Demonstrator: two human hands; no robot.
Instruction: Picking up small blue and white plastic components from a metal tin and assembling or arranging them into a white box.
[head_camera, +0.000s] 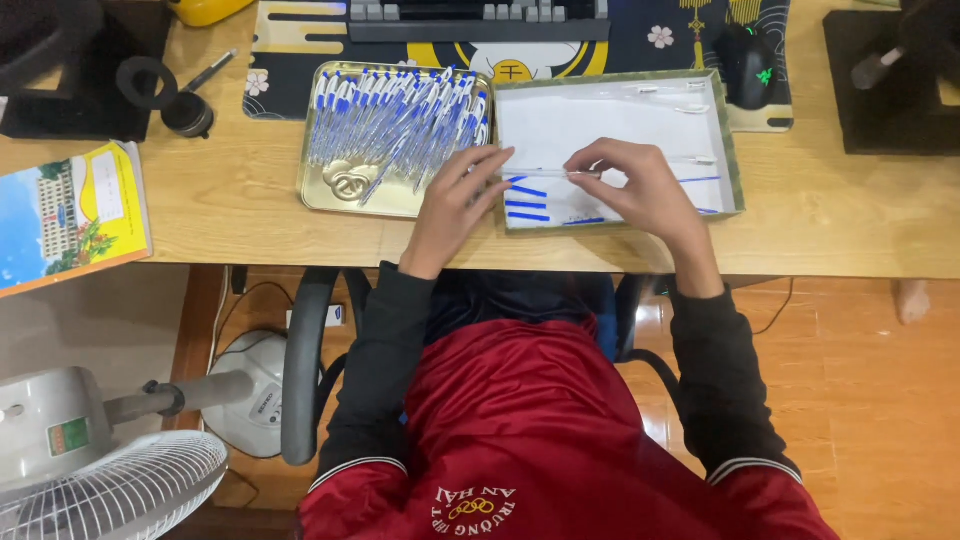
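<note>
- We see our left hand (455, 205) and our right hand (640, 190) over the shallow white-lined box (725, 110) on the wooden counter (220, 200).
- Between the two hands runs a clear pen barrel (540, 173); our right hand pinches one end with thumb and fingertips, while our left hand's fingers lie loosely spread, their tips at the other end. Whether the left hand truly grips it we cannot tell.
- The barrel hovers just above the box floor, near the box's left wall.
- Below the barrel, on the box floor, lie a few blue pen caps (527, 204), and thin blue refills (700, 180) lie toward the box's right wall.
- Just left of the box, touching it, sits a gold metal tray (318, 195) heaped with blue-capped pens (400, 120).
- Beyond the box lie a patterned desk mat (300, 40), a keyboard (480, 15) and a black mouse (748, 62). A colourful booklet (70, 215) rests well left of the box, past the tray.
- We judge the risks small but real: a light pinch on so slim a barrel could let it slip and roll among the loose parts.
- A wrist brushing the heaped tray could spill pens onto the counter, or off its near edge to the floor (860, 400).
</note>
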